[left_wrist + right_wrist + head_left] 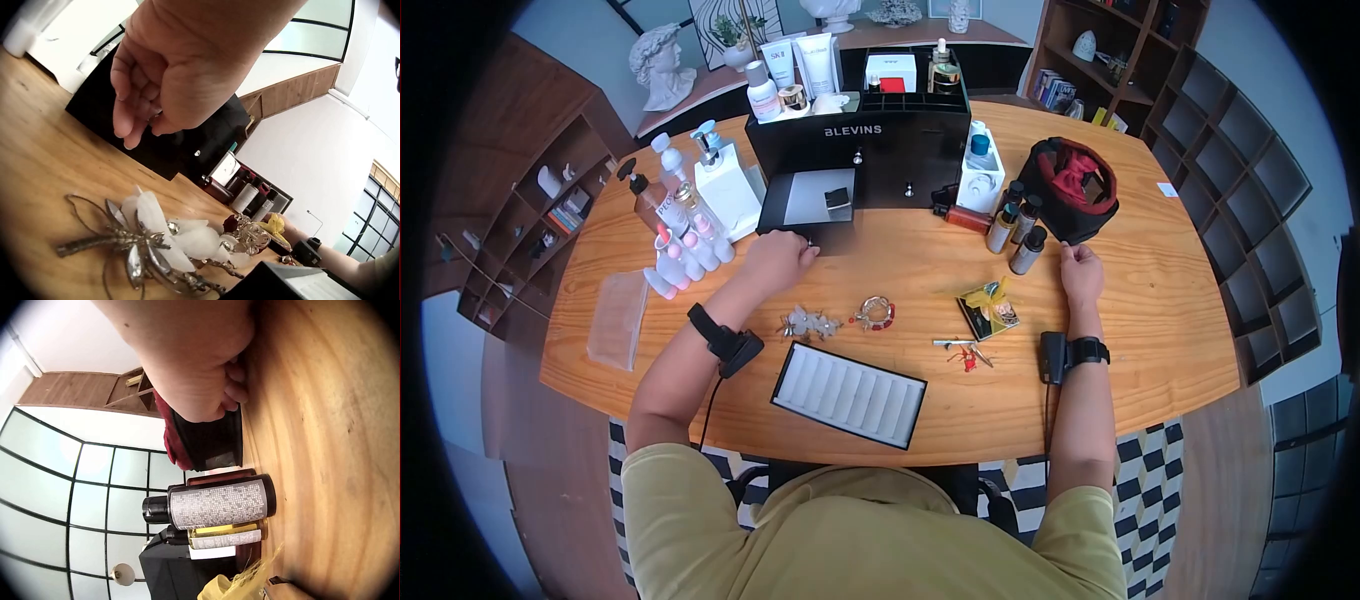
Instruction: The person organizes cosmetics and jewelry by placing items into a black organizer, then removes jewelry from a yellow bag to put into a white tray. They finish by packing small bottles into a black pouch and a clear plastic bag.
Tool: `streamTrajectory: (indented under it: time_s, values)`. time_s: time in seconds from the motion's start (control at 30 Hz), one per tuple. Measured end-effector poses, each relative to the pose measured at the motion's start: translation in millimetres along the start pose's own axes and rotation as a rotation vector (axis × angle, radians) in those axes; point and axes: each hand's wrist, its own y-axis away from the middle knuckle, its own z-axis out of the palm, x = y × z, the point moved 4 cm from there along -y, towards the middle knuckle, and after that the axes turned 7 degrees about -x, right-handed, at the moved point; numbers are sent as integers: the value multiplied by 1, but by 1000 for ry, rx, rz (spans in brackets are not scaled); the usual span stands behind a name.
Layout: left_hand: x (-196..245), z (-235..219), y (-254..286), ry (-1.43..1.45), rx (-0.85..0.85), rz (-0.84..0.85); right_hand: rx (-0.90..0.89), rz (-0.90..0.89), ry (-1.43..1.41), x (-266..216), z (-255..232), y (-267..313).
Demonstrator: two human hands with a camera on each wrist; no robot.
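My left hand (780, 262) pinches the small knob on the front of a pulled-out black drawer (775, 208). In the left wrist view, its fingers (128, 115) curl at that black front. A small dark item (837, 200) lies in the drawer, toward its right side. The drawer belongs to a black cosmetics organizer (880, 160) marked BLEVINS. My right hand (1082, 272) rests on the table with loosely curled fingers, holding nothing. Just beyond it stands a black basket (1072, 218) with a dark red bow, and dark-capped bottles (219, 503) stand to its left.
Hair clips (810, 322) with pale petals, a beaded bracelet (876, 312), a yellow-ribboned box (990, 308) and a red ornament (970, 358) lie mid-table. A slotted white tray (848, 392) sits near the front edge. Pump bottles (725, 190) crowd the left, by a clear sheet (616, 320).
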Motion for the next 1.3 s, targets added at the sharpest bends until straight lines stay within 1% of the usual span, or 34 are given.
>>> streamTrajectory:
  time_s: [1.07,1.17,1.3]
  values:
    - [5,-4,-1,-53,-42,-40,-17,1,-17,-4,-2,3]
    - [4,-9,-3,-41,98,-34,-16,-3,-9,-6,-3,5]
    - [-8,0,-22,-50,119,-2,-5,-10,-4,-6,-4,4]
